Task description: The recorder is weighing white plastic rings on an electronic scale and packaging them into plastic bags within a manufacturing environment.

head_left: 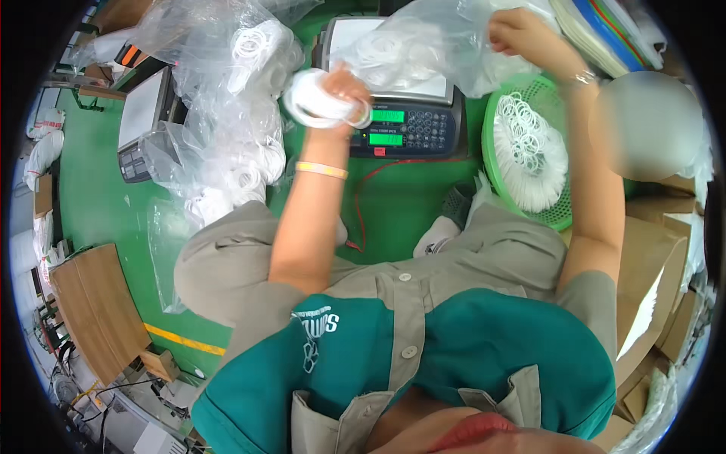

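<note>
My left hand (346,89) is raised over the near left part of a counting scale (414,129), its fingers closed on a bundle of white rings (311,100); motion smears the rings. On the scale's platform lies a clear plastic bag (454,45) with white rings inside. My right hand (522,36) is at the bag's right side, fingers curled and pinching its plastic. Below my right hand stands a green basket (491,151) with many loose white rings (531,151) in it.
Filled clear bags of white rings (246,136) pile up left of the scale, beside a second scale (144,113). A red cord (359,197) runs over the green floor. Cardboard boxes (650,257) stand at the right, and a brown board (98,310) at the lower left.
</note>
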Motion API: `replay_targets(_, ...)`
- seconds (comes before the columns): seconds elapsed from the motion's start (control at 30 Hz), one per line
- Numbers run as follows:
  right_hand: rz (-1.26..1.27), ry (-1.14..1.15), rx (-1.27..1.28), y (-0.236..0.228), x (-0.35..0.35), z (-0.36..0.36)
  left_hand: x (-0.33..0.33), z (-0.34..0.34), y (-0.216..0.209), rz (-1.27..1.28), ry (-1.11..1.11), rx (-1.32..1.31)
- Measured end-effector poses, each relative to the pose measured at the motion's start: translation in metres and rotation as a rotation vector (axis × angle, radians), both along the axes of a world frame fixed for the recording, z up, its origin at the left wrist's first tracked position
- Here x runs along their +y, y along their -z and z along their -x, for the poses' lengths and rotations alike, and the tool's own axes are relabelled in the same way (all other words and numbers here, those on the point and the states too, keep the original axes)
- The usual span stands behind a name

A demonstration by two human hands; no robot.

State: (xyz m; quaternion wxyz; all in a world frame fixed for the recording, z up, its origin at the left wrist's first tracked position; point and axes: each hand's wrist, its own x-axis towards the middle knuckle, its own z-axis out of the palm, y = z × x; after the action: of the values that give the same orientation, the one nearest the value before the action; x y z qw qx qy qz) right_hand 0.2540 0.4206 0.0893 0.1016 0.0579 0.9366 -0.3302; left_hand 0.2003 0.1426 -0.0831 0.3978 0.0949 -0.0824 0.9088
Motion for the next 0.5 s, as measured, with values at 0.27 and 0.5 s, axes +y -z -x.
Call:
replay_targets(0.27, -0.232, -0.360, 0.067, 0.187, -0.002, 0.123, 0.074, -0.020, 0.076, 0.712, 0.187, -0.142)
replay_targets(0.5, -0.208, -0.358, -0.153, 0.170, -0.022, 0.141, 0.073, 0.046, 0.060, 0.810, 0.171, -0.023)
